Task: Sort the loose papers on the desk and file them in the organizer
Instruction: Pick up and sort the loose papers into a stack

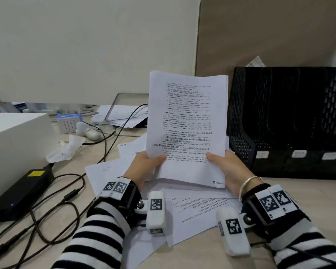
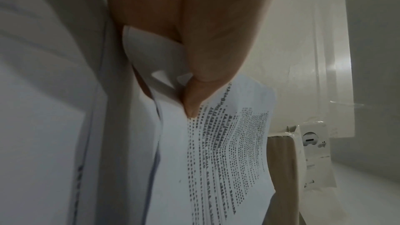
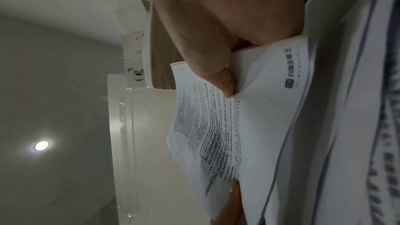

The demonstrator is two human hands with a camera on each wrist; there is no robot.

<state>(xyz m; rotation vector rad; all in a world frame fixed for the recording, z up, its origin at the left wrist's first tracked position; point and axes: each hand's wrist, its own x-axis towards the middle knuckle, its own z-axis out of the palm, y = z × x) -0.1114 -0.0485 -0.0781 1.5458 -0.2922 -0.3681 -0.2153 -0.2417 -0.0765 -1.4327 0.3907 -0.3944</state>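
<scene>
Sorting step: reading before filing

Left hand [image 1: 144, 164] & right hand [image 1: 224, 166] fingers pinch white printed paper stack [image 1: 186, 123] upright; next prob needs picking a slot in black mesh organizer [image 1: 287, 121].

The head camera looks down and forward from above the pale wooden desk [image 1: 291, 193], close enough that the upright stack of white printed sheets [image 1: 186, 121] fills the middle. The left wrist camera sits right against the left hand [image 2: 194, 28], facing up along its thumb across those sheets [image 2: 227, 143]. The right wrist camera mirrors it beside the right hand [image 3: 216, 23]. All three views share the printed stack [image 3: 216, 126]; both wrist views also catch the brown cardboard panel [image 2: 281, 168].
</scene>
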